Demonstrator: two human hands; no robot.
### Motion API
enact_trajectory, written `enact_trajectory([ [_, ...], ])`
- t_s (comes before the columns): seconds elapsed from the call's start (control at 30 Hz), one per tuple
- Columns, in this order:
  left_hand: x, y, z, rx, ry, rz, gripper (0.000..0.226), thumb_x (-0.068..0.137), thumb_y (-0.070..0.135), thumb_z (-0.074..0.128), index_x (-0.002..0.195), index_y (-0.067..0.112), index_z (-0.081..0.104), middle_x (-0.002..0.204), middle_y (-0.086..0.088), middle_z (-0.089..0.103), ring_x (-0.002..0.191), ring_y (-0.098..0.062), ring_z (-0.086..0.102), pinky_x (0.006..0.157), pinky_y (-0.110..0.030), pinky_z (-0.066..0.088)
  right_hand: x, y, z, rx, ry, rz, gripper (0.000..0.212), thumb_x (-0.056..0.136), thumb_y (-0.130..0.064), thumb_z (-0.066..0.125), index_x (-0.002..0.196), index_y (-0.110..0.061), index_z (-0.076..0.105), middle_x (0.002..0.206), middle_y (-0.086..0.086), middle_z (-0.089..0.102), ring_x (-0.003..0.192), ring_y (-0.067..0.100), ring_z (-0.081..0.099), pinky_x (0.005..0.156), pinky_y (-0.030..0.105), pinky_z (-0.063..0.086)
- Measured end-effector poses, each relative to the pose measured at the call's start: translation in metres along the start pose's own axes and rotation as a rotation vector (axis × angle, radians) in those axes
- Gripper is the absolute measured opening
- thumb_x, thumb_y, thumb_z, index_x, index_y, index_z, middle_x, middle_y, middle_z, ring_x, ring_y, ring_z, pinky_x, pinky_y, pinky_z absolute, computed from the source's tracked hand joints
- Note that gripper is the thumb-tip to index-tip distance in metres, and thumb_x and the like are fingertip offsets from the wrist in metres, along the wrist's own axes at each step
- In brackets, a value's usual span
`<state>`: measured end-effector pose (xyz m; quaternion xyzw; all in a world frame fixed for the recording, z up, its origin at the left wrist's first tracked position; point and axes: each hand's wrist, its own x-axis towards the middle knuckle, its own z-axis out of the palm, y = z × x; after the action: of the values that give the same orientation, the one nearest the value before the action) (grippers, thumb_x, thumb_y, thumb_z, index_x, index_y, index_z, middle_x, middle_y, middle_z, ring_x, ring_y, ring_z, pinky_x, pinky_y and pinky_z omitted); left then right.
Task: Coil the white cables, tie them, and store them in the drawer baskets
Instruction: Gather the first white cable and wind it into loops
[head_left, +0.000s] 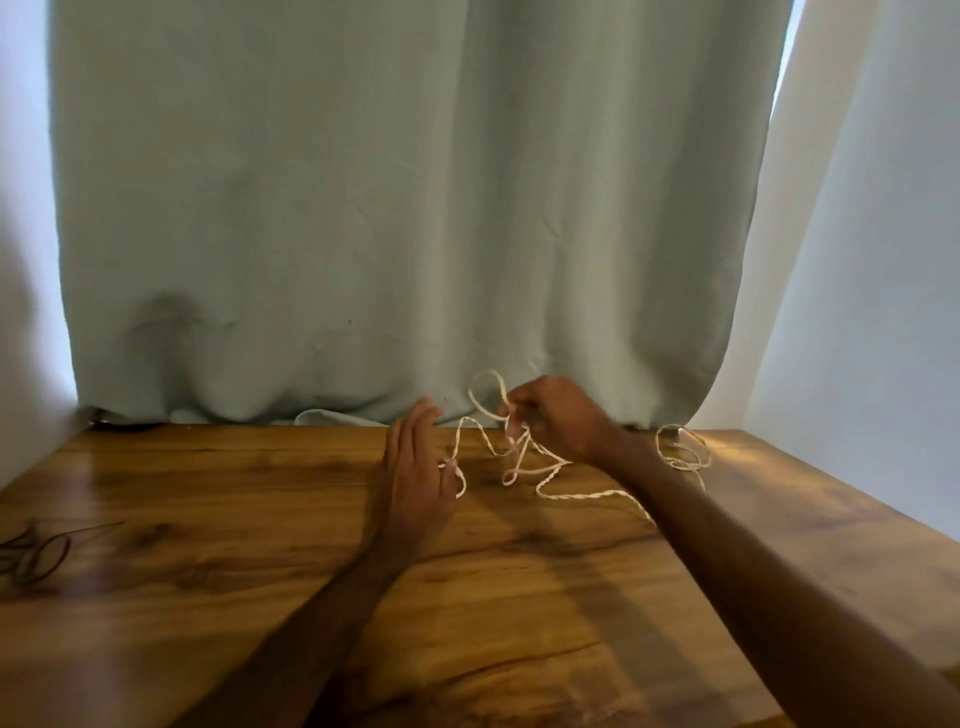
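The dark cable (36, 553) on the desk (260, 519) is blurred and cut off by the picture's left edge. The white cable (587, 496) passes under the right forearm (727, 545), which hides that stretch. The right hand (558, 415) covers part of the strand pinched in its fingers (511, 415). Whether the cable wraps the thumb of the left hand (415, 467) cannot be told. A small grey thing (675, 429) behind the far-right loops is too small to tell. The curtain (311, 208) is cut off at the top.

Left hand (415, 462) fingers straight, right hand (558, 415) fingers curled, pinching.
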<state>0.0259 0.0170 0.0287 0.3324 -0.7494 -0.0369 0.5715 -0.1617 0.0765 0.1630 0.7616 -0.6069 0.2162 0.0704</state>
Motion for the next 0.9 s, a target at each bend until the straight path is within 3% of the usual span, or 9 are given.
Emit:
enact_trajectory([
  [0.1, 0.020, 0.001, -0.025, 0.168, -0.109, 0.266, 0.069, 0.086, 0.023, 0.070, 0.150, 0.019, 0.044, 0.168, -0.003, 0.026, 0.153, -0.024, 0.025, 0.122, -0.037, 0.024, -0.015, -0.031, 0.020, -0.133, -0.032, -0.083, 0.011, 0.087, -0.011, 0.065, 0.080, -0.015, 0.073, 0.078, 0.006, 0.072, 0.073, 0.025, 0.065, 0.066, 0.038, 0.052],
  [0.17, 0.038, -0.007, -0.033, 0.249, -0.108, 0.446, 0.044, 0.088, 0.023, 0.066, 0.131, 0.016, 0.063, 0.159, -0.007, 0.044, 0.145, -0.029, 0.041, 0.115, -0.043, 0.036, -0.024, -0.051, 0.026, -0.155, 0.001, -0.166, 0.010, 0.091, -0.014, 0.064, 0.089, -0.014, 0.074, 0.087, 0.007, 0.071, 0.083, 0.025, 0.063, 0.067, 0.031, 0.040],
  [0.23, 0.054, -0.019, -0.041, 0.286, -0.093, 0.550, 0.025, 0.090, 0.023, 0.053, 0.103, 0.012, 0.073, 0.129, -0.011, 0.069, 0.123, -0.034, 0.063, 0.105, -0.044, 0.039, -0.028, -0.061, 0.027, -0.185, 0.067, -0.215, 0.015, 0.096, -0.018, 0.063, 0.105, -0.016, 0.075, 0.098, 0.007, 0.069, 0.095, 0.022, 0.060, 0.072, 0.032, 0.040],
  [0.3, 0.068, -0.027, -0.055, 0.289, -0.131, 0.538, 0.032, 0.094, 0.025, 0.044, 0.087, 0.010, 0.072, 0.093, -0.011, 0.073, 0.090, -0.034, 0.073, 0.098, -0.044, 0.041, -0.029, -0.062, 0.023, -0.183, 0.108, -0.271, 0.014, 0.098, -0.021, 0.061, 0.100, -0.018, 0.075, 0.094, 0.006, 0.071, 0.093, 0.023, 0.060, 0.074, 0.038, 0.048],
  [0.37, 0.073, -0.027, -0.076, 0.284, -0.202, 0.415, 0.041, 0.097, 0.032, 0.038, 0.085, 0.007, 0.068, 0.077, -0.012, 0.070, 0.072, -0.036, 0.069, 0.082, -0.046, 0.051, -0.030, -0.053, 0.015, -0.150, 0.150, -0.290, 0.016, 0.099, -0.023, 0.062, 0.096, -0.019, 0.077, 0.088, 0.003, 0.074, 0.085, 0.022, 0.057, 0.070, 0.041, 0.050],
  [0.5, 0.078, -0.038, -0.113, 0.253, -0.233, 0.141, 0.033, 0.108, 0.036, 0.040, 0.107, 0.008, 0.059, 0.078, -0.017, 0.068, 0.069, -0.039, 0.064, 0.064, -0.048, 0.053, -0.032, -0.006, 0.000, -0.076, 0.286, -0.169, 0.015, 0.098, -0.029, 0.065, 0.095, -0.020, 0.078, 0.082, -0.002, 0.073, 0.081, 0.017, 0.056, 0.068, 0.036, 0.045],
  [0.6, 0.080, -0.043, -0.129, 0.152, -0.228, 0.176, 0.039, 0.106, 0.048, 0.033, 0.099, 0.017, 0.056, 0.067, -0.003, 0.061, 0.057, -0.025, 0.059, 0.055, -0.045, 0.053, -0.032, 0.032, 0.003, 0.044, 0.380, -0.006, 0.037, 0.102, -0.042, 0.056, 0.082, -0.017, 0.075, 0.067, -0.002, 0.066, 0.064, 0.017, 0.057, 0.060, 0.035, 0.040],
  [0.8, 0.082, -0.057, -0.149, 0.188, -0.236, 0.207, 0.037, 0.108, 0.050, 0.034, 0.093, 0.023, 0.053, 0.064, 0.002, 0.058, 0.054, -0.013, 0.056, 0.051, -0.035, 0.046, -0.034, 0.082, 0.030, -0.056, 0.393, 0.290, 0.033, 0.103, -0.029, 0.056, 0.076, -0.016, 0.070, 0.065, 0.002, 0.065, 0.060, 0.023, 0.060, 0.059, 0.034, 0.045],
  [0.9, 0.082, -0.069, -0.166, 0.146, -0.148, 0.162, 0.033, 0.107, 0.044, 0.037, 0.090, 0.022, 0.054, 0.063, 0.005, 0.055, 0.053, -0.010, 0.054, 0.050, -0.026, 0.041, -0.039, 0.114, 0.045, -0.111, 0.345, 0.423, 0.028, 0.100, -0.029, 0.059, 0.082, -0.015, 0.073, 0.073, 0.009, 0.069, 0.067, 0.031, 0.066, 0.061, 0.042, 0.056],
])
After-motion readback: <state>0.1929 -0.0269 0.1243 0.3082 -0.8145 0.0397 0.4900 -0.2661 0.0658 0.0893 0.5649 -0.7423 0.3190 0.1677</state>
